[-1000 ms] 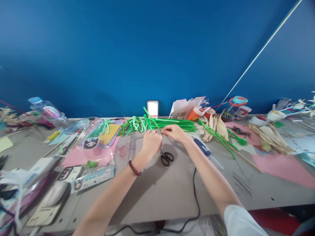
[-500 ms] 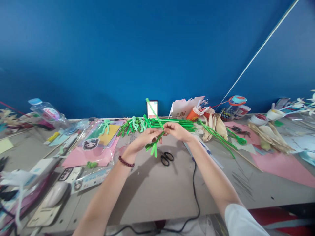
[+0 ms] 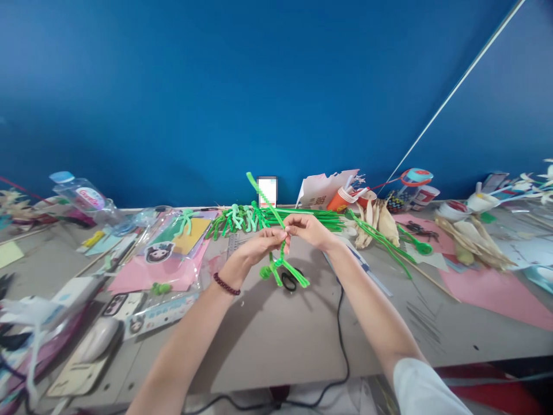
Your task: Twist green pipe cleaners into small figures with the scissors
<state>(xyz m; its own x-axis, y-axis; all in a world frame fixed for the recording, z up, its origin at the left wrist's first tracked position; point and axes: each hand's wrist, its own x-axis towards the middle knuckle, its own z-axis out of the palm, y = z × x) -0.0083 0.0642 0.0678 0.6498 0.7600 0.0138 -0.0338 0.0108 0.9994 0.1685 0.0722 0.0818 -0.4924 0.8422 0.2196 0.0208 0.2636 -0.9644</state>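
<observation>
Both hands are raised above the table and pinch a green pipe cleaner [image 3: 276, 253] between them. My left hand [image 3: 259, 245], with a dark red bead bracelet at the wrist, grips it from the left. My right hand [image 3: 307, 229] grips it from the right, fingertips almost touching the left ones. One end of the pipe cleaner sticks up and left towards the wall. The lower end splits into short bent branches hanging over black scissors [image 3: 290, 280]. A pile of green pipe cleaners [image 3: 276, 217] lies just behind the hands.
A metal ruler [image 3: 232, 245] lies left of the hands. Pink paper and packaged craft sheets [image 3: 166, 259] cover the left side, with a plastic bottle [image 3: 84, 197]. Dried husks [image 3: 380, 222], paper cups [image 3: 345, 199] and pink paper [image 3: 496, 291] lie right. A black cable [image 3: 343, 346] crosses the near table edge.
Both hands rose from the pile at the table's back, lifting one green pipe cleaner. Its branched lower end has swung down and to the right, over the scissors.
</observation>
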